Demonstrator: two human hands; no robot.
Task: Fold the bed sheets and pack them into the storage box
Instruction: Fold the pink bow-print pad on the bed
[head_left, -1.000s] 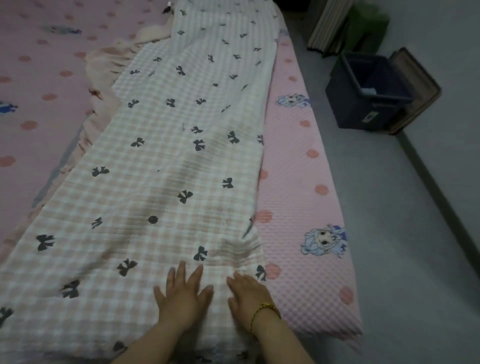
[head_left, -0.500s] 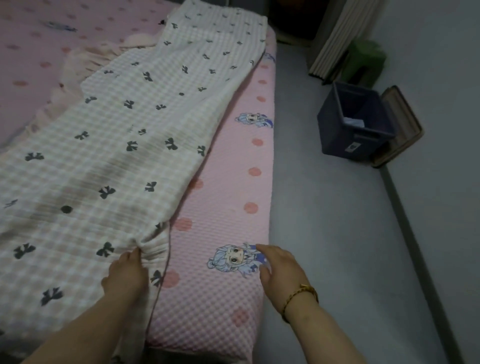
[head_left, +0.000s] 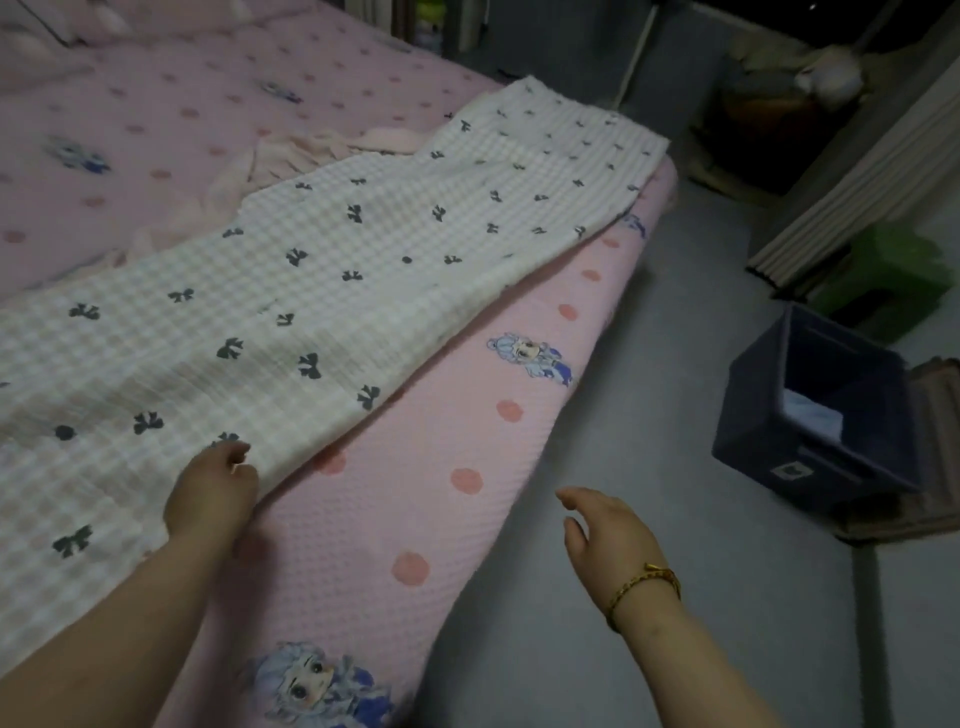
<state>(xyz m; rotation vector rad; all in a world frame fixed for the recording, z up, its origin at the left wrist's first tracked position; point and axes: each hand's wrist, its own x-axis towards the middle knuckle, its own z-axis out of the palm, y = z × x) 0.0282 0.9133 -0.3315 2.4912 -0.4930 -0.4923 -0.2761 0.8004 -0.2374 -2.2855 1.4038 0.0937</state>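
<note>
A white checked bed sheet (head_left: 322, 291) with dark bow prints lies in a long folded strip along the near side of the pink bed (head_left: 457, 447). My left hand (head_left: 210, 493) grips the sheet's near edge, fingers curled into the cloth. My right hand (head_left: 605, 530), with a gold bracelet on the wrist, hovers open over the grey floor beside the bed, holding nothing. The dark blue storage box (head_left: 815, 415) stands open on the floor at the right, with something pale inside it.
A crumpled pale pink cloth (head_left: 291, 161) lies on the bed behind the sheet. A brown lid or mat (head_left: 930, 467) sits under and beside the box. A green stool (head_left: 883, 275) and a curtain (head_left: 857, 171) stand behind it. Grey floor (head_left: 649, 389) separates bed and box.
Both hands first pressed flat on the sheet. My left hand then took hold of its edge, and my right hand left the bed and now hovers over the floor. The view swung right.
</note>
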